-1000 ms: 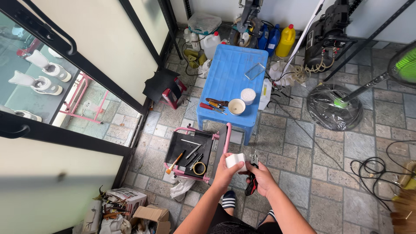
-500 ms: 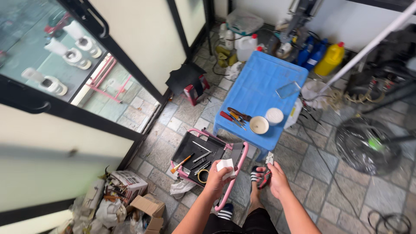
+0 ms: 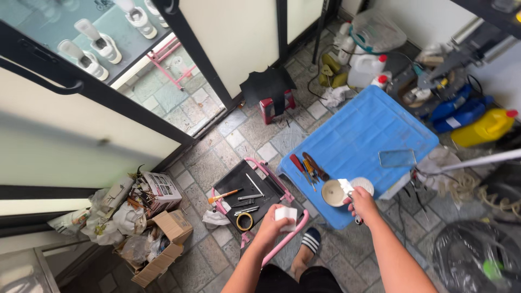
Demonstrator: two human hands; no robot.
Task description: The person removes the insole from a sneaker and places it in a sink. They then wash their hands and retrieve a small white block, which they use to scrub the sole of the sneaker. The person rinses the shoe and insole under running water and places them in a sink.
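Since the earlier frame the right hand (image 3: 362, 201) has travelled from near the person's lap out over the near corner of the blue plastic bench (image 3: 362, 135), carrying its tool with it. That hand is wrapped tight around a pair of pliers (image 3: 347, 189), whose pale head sticks out above the knuckles and reaches over a cream bowl (image 3: 332, 193); a dark handle shows below the fist. Just beside the bowl sits a round white lid (image 3: 364, 184). The left hand (image 3: 274, 224) is pinching a white block (image 3: 285, 214) between thumb and fingers, held above the pink frame of a low stool. Beside it a black tray (image 3: 239, 187) holds a brush, metal tools and a roll of yellow tape (image 3: 245, 221). Farther up the bench lie red and brown hand tools (image 3: 306, 168) and a clear rectangular dish (image 3: 397, 158).
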